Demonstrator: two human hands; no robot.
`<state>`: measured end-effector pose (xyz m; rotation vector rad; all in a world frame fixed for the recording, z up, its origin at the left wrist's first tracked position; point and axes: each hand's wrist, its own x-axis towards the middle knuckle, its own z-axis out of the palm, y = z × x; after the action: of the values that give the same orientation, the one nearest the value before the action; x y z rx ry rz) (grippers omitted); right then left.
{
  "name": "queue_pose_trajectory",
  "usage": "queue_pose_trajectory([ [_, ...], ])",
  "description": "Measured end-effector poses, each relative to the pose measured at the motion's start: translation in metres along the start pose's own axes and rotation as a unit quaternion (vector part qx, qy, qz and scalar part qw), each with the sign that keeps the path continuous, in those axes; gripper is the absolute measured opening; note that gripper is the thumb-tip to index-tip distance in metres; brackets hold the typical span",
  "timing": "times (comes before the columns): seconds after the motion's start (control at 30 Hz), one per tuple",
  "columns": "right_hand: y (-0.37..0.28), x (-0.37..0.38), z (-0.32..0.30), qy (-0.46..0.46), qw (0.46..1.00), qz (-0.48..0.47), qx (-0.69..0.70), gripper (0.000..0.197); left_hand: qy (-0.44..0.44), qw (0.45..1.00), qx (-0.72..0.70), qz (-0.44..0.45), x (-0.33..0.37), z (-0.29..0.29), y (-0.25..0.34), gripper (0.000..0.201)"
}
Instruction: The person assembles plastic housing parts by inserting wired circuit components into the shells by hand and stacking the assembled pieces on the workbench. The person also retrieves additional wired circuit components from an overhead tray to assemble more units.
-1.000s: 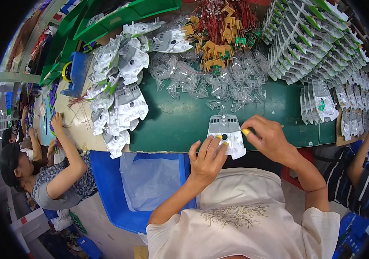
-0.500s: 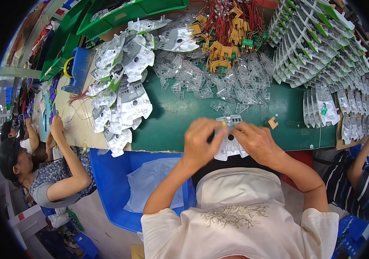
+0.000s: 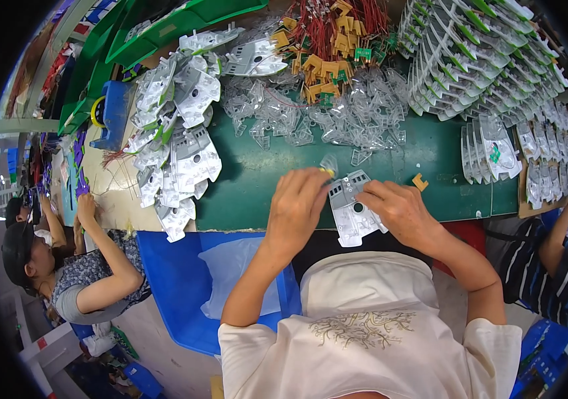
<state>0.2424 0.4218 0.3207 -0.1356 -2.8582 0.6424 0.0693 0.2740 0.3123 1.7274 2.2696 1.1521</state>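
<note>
My right hand [image 3: 397,211] grips the right edge of a grey and white plastic housing [image 3: 356,223], tilted at the table's front edge. Dark slots run along its grey upper end, and a round dark hole sits lower down. Just left of it, my left hand [image 3: 295,205] is closed, with a small clear plastic part [image 3: 328,163] at its fingertips. Something yellow shows at those fingertips; I cannot tell what it is. Beyond my hands spreads a heap of similar clear plastic parts [image 3: 357,120]. A tan notched piece [image 3: 420,182] lies beside my right hand.
Housings are piled at left [image 3: 194,156] and stacked at right [image 3: 477,60]. Tan pieces with red wires [image 3: 327,66] lie at the back. A blue bin [image 3: 171,279] holds a translucent bag [image 3: 231,272] below the table edge. Co-workers sit on both sides.
My left hand has drawn away from the housing to the left, and a clear part now shows at its fingertips. The housing has tilted in my right hand. The whole view has shifted slightly.
</note>
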Motion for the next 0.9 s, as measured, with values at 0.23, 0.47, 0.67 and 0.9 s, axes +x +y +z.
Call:
queue_pose_trajectory([
  [0.23,0.008,0.001,0.003,0.01,0.999,-0.048,-0.004,0.022,-0.043,0.991,0.003,0.129,-0.017,0.009,0.01,0.027],
  [0.47,0.01,0.001,0.01,0.039,0.998,-0.014,0.045,0.018,-0.054,0.99,0.051,0.123,-0.019,0.021,0.009,0.025],
  [0.67,0.004,-0.003,-0.012,0.012,0.991,0.082,0.107,0.019,-0.004,0.996,-0.02,0.084,-0.026,0.032,0.004,0.029],
  [0.9,-0.011,-0.01,-0.021,-0.029,0.987,0.107,0.117,0.031,0.026,0.985,-0.168,0.028,-0.025,0.038,0.002,0.061],
])
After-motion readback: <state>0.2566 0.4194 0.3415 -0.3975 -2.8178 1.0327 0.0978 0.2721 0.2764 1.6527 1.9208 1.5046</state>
